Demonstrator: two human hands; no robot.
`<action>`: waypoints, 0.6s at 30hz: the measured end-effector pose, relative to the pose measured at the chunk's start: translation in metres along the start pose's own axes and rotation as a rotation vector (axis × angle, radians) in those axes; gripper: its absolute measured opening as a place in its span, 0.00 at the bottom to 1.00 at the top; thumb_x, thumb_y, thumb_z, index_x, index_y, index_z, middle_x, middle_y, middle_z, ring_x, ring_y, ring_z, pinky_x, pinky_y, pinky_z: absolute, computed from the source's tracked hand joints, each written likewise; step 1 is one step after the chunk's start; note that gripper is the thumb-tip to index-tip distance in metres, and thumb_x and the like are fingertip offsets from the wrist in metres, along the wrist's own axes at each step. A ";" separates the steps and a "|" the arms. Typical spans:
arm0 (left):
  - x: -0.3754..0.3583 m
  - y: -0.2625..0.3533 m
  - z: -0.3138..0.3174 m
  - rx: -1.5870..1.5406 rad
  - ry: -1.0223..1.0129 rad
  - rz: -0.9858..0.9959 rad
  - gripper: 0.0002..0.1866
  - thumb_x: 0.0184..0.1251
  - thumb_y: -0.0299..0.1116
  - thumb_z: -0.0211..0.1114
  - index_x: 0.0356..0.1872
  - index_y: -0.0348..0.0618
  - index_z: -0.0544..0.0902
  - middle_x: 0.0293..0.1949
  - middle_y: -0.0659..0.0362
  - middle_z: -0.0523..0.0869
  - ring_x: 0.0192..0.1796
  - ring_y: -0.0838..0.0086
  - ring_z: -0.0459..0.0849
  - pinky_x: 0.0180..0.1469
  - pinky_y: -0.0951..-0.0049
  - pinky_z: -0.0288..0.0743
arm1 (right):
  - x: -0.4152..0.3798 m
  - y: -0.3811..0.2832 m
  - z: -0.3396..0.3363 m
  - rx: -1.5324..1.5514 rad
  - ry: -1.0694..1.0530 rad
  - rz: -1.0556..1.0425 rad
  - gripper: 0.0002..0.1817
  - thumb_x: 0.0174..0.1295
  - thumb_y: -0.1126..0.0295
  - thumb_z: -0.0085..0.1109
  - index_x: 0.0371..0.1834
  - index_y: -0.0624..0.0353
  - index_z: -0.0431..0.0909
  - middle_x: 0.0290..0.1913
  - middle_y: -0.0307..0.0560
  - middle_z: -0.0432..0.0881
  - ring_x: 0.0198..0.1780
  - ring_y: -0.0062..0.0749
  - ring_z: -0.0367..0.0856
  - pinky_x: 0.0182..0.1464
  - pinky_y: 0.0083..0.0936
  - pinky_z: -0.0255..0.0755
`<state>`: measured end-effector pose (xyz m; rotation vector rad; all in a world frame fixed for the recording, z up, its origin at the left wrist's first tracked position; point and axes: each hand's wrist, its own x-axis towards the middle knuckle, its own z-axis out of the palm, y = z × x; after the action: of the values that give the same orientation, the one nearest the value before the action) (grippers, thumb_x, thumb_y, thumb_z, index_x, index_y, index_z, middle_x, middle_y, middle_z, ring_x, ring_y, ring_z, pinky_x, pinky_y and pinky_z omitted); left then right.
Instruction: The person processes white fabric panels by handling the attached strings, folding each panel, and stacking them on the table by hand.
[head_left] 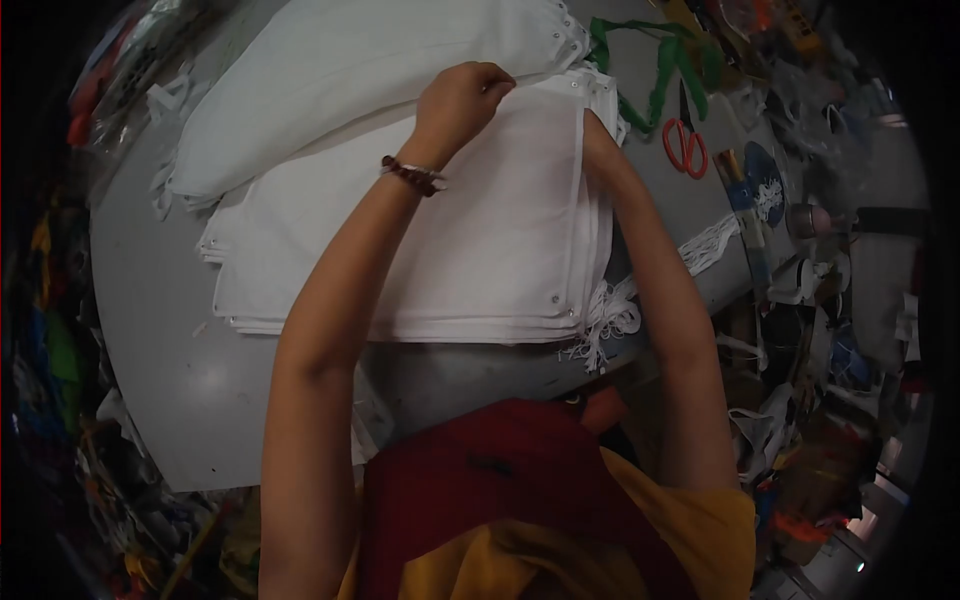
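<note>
Sheets of white cloth (480, 240) with metal eyelets at the corners lie in a stack in front of me. My left hand (462, 108), with beaded bracelets at the wrist, is closed in a pinch at the far edge of the top sheet. At the sheet's right edge is my right hand (598, 145); its fingers are mostly hidden behind the cloth. A second, folded pile of white cloth (330, 75) rests beyond and to the left. White strings (612, 315) hang bunched at the stack's near right corner.
Red-handled scissors (685, 150) and green fabric strips (665, 70) lie on the grey table (160, 330) at the far right. More white strings (710, 245) are right of my right forearm. Clutter and plastic bags crowd around the table on both sides.
</note>
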<state>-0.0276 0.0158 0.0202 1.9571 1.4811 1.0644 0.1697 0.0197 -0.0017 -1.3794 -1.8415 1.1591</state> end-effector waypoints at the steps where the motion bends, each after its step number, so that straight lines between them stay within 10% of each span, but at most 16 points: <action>1: 0.007 -0.002 0.014 0.014 -0.010 -0.060 0.09 0.58 0.37 0.62 0.34 0.44 0.85 0.33 0.56 0.85 0.34 0.65 0.83 0.36 0.67 0.75 | 0.005 0.007 0.003 0.002 0.004 -0.002 0.15 0.57 0.69 0.53 0.44 0.65 0.78 0.40 0.47 0.83 0.41 0.28 0.80 0.42 0.24 0.74; 13: -0.023 -0.005 0.058 0.044 0.205 -0.169 0.08 0.52 0.37 0.67 0.31 0.46 0.85 0.31 0.61 0.82 0.33 0.68 0.82 0.34 0.70 0.74 | 0.029 0.022 0.017 0.031 0.045 0.020 0.12 0.60 0.72 0.47 0.41 0.65 0.79 0.38 0.41 0.81 0.37 0.21 0.78 0.36 0.20 0.73; 18: -0.025 -0.009 0.058 0.045 0.240 -0.171 0.09 0.50 0.37 0.69 0.31 0.45 0.84 0.30 0.61 0.82 0.32 0.69 0.82 0.33 0.72 0.74 | 0.020 0.007 0.011 0.551 -0.068 0.348 0.17 0.63 0.60 0.50 0.44 0.62 0.79 0.40 0.42 0.81 0.39 0.22 0.79 0.39 0.22 0.74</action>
<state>0.0104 0.0004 -0.0289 1.7429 1.7781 1.2317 0.1575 0.0357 -0.0144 -1.3602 -1.2023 1.7449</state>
